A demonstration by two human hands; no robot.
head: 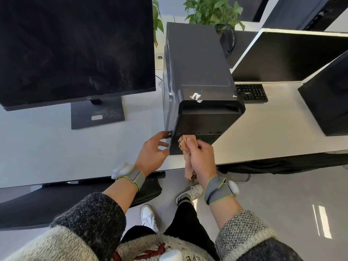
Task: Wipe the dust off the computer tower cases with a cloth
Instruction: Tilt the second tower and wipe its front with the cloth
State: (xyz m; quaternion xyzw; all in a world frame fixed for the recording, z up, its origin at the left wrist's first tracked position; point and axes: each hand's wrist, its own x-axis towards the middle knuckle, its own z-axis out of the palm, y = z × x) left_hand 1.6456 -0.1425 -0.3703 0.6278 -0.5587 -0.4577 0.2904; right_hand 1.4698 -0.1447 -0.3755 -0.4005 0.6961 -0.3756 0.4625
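A cloth [185, 144] against the front of the computer tower [199, 72]
The black tower stands on the table [56, 147] at 12 o'clock from the hands, a monitor [75, 49] at 10 o'clock. The right hand [202, 157] grips the bunched tan cloth against the front mesh, fingers curled round it; the left hand [153, 153], fingers spread, touches the tower's lower front corner

The tower case [199, 59] is matt black, its front finely perforated. At 6 o'clock, a soft, crumpled tan cloth [185, 142].
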